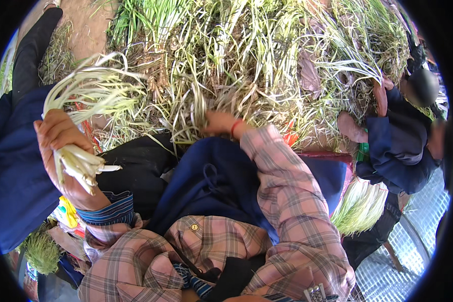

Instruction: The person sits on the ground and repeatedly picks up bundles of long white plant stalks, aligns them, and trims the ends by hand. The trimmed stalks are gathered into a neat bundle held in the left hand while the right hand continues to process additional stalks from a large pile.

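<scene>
My left hand (66,137) is raised at the left, closed around a bunch of pale, blanched chive-like stalks (94,90). Their white stem ends (81,164) stick out below my fist, and the long yellowish-green leaves arch away to the upper right. Just beyond my lap, my right hand (221,122) reaches into loose stalks (188,117) at the near edge of a large heap (249,56). It is blurred and wears a red band at the wrist. Its fingertips are partly hidden, so any grip on the stalks cannot be made out.
At the right sits a co-worker (396,132), whose hand (381,94) holds long pale stalks. A tied bundle (362,205) lies beside my right arm. Another person's navy clothing (19,162) is close at my left. Red strips (290,135) lie near my right sleeve.
</scene>
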`<state>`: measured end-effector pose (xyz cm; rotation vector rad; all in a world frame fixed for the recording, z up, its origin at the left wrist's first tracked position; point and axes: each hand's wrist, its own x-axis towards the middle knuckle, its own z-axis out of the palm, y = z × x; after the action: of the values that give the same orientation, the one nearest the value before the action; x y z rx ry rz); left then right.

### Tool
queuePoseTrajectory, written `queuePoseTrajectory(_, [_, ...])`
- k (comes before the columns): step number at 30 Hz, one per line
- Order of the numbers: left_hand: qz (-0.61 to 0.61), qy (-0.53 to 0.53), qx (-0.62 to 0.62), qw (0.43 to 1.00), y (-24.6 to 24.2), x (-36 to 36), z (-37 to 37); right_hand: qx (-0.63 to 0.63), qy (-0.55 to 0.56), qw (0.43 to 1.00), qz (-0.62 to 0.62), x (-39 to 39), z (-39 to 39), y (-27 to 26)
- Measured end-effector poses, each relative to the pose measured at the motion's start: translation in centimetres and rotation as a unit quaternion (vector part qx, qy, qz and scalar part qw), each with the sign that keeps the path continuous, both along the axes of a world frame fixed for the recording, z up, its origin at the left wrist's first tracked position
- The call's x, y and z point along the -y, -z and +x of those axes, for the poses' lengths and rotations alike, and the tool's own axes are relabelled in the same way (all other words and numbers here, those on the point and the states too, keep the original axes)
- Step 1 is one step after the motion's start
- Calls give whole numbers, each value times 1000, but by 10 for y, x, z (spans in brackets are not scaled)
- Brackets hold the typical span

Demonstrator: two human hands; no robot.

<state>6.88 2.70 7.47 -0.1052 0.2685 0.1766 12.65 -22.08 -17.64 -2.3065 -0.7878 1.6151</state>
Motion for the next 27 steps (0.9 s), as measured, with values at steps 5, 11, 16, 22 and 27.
queuePoseTrajectory(5, [29,-15,-3,999,1,-9,0,-134,-120,975,128,-9,-29,-15])
queuePoseTrajectory(11, [62,0,-30,998,7,-20,-3,63,368,926,61,-7,92,-8])
queuePoseTrajectory(16, [78,-20,-57,995,10,-25,-2,154,593,775,159,7,156,26])
queuePoseTrajectory(22, [141,-18,-101,985,16,-29,6,172,658,707,195,-14,200,56])
queuePoseTrajectory(27, [136,10,-100,986,20,-29,16,190,546,812,78,-42,218,49])
